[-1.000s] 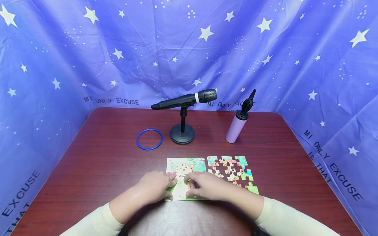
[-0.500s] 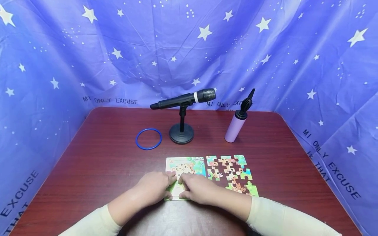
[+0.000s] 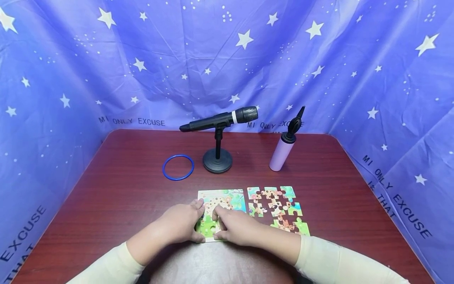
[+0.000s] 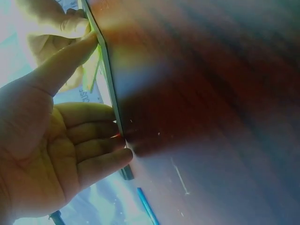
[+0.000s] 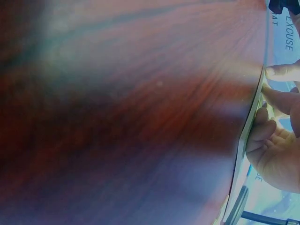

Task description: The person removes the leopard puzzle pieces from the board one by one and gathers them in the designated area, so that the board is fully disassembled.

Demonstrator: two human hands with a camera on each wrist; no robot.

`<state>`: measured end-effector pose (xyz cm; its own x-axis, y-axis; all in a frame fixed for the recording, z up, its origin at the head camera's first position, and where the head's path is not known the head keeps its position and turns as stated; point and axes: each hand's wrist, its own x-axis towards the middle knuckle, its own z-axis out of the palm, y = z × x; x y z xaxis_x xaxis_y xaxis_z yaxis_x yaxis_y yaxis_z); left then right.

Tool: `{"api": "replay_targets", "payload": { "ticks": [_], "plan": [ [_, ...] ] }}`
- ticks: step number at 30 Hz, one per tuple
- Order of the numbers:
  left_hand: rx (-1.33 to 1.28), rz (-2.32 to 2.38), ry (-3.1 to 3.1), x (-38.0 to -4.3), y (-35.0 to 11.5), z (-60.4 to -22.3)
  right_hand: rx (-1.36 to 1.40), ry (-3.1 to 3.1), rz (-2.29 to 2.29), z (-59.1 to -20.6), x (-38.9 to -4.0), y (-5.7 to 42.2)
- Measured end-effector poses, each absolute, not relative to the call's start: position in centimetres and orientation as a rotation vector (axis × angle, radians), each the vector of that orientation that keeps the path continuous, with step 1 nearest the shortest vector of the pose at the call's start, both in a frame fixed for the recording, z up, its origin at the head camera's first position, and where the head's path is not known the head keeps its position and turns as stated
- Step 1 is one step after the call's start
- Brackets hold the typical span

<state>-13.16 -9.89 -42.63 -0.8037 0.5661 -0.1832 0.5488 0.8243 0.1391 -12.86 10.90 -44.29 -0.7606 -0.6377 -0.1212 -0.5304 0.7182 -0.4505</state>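
Note:
A flat puzzle board [image 3: 237, 200] with a spotted animal picture lies near the table's front edge. My right hand [image 3: 242, 227] is over its lower part, fingers bent, pinching a green puzzle piece [image 3: 205, 227] at the board's lower left corner. In the left wrist view this yellow-green puzzle piece [image 4: 93, 78] slants up from the board between the hands. My left hand [image 3: 179, 223] rests along the board's left edge, thumb at the lower corner and fingers fairly straight. The right wrist view shows the board's edge [image 5: 240, 145] and part of the left hand [image 5: 274, 159].
Several loose puzzle pieces [image 3: 271, 192] lie spread in rows to the right of the board. Behind stand a black microphone [image 3: 244, 114] on a round-based stand [image 3: 217, 161] and a purple hand pump [image 3: 281, 156]. A blue ring [image 3: 163, 169] lies at the left.
My right hand has moved left across the board with the puzzle piece. The green piece now shows in the lower left corner. My left fingers have shifted slightly left, off the picture.

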Motion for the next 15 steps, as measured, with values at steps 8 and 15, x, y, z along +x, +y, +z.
{"api": "replay_targets", "payload": {
  "ticks": [8,15],
  "plan": [
    [0.880,0.061,2.793,-13.38,-9.86,-42.93,-0.910,2.634,-0.786,-44.44,-13.39,10.89],
    [0.861,0.071,2.774,-13.34,-9.83,-42.81,-0.774,2.442,-1.047,-44.07,-13.65,11.12]
  ]
}}
